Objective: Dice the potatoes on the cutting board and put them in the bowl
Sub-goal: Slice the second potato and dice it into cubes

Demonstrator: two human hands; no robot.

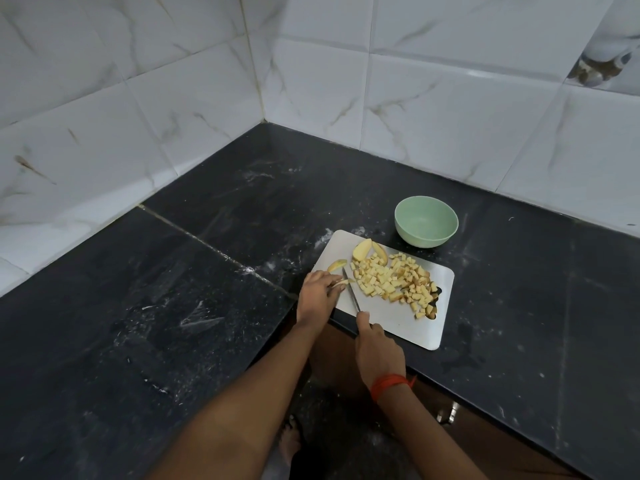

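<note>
Your work surface is a black speckled stone countertop (173,306) set in a corner of white marbled wall tiles (415,81).

A pale grey rectangular cutting board (398,327) lies at the near edge of the countertop, turned at an angle, with its near corner overhanging the edge.

A pale green round bowl (417,239) stands upright on the countertop, just beyond the far edge of the board.

Your right hand (377,348) is clenched round the handle of a slim steel-bladed knife (351,291), with the forefinger laid along its top. An orange thread band (391,384) circles that wrist. The blade points away from you, and its tip is beside the fingertips of your left hand.

Your left hand (317,296) rests on the left corner of the board. Its curled fingertips pin a thin pale potato strip (344,282) to the board, directly beside the blade.

A heap of small yellow potato cubes (391,282) covers the centre and right of the board.

Two uncut potato wedges (362,250) lie at the far end of the heap. A smaller curved potato slice (337,265) lies apart, near the left edge.
</note>
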